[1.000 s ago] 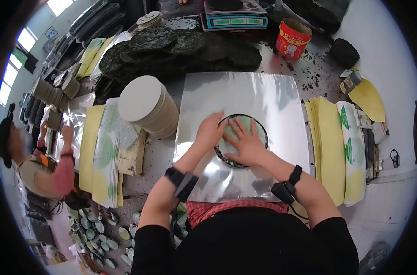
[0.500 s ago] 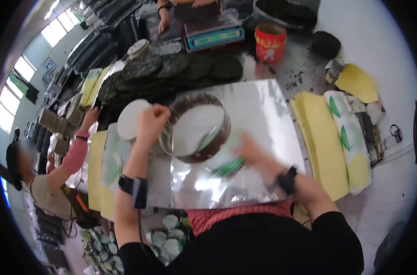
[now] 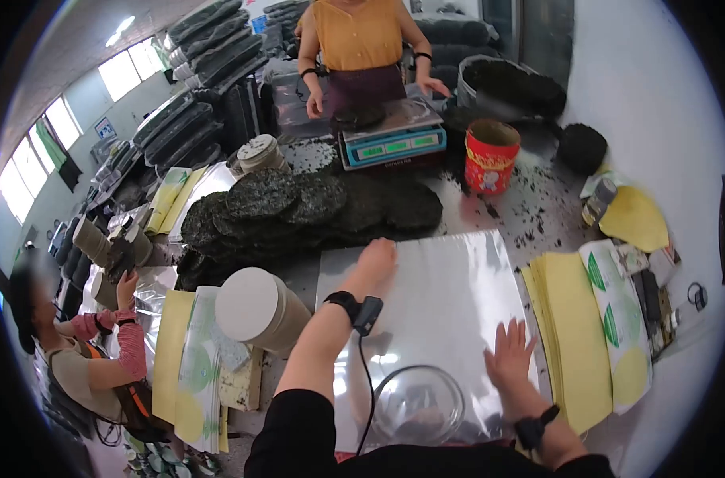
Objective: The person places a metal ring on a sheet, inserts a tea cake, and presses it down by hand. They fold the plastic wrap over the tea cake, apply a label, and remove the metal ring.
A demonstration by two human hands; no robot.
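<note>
A stack of shiny clear plastic sheets [image 3: 450, 311] lies in front of me. My left hand [image 3: 376, 264] is at the far edge of the stack, close to the dark round cakes [image 3: 314, 207]. Its fingers are curled together, and anything between them is hidden. Flat on the sheets' right side lies my right hand [image 3: 509, 358], open with fingers spread. A clear round hoop [image 3: 460, 402] rests on the sheets near my body, between my forearms. Left of my left forearm stands a round white-topped container [image 3: 247, 307].
Yellow sheets [image 3: 577, 334] and green-printed wrappers [image 3: 625, 319] lie on the right. Beyond the cakes are a scale [image 3: 394, 147] and a red bucket [image 3: 492, 155]. One co-worker [image 3: 358, 40] stands behind the scale; another [image 3: 84, 350] works at left.
My left hand has left the hoop's rim and reached the sheets' far edge. The hoop is now nearer my body. My right hand, blurred by a green-and-white piece before, now lies flat.
</note>
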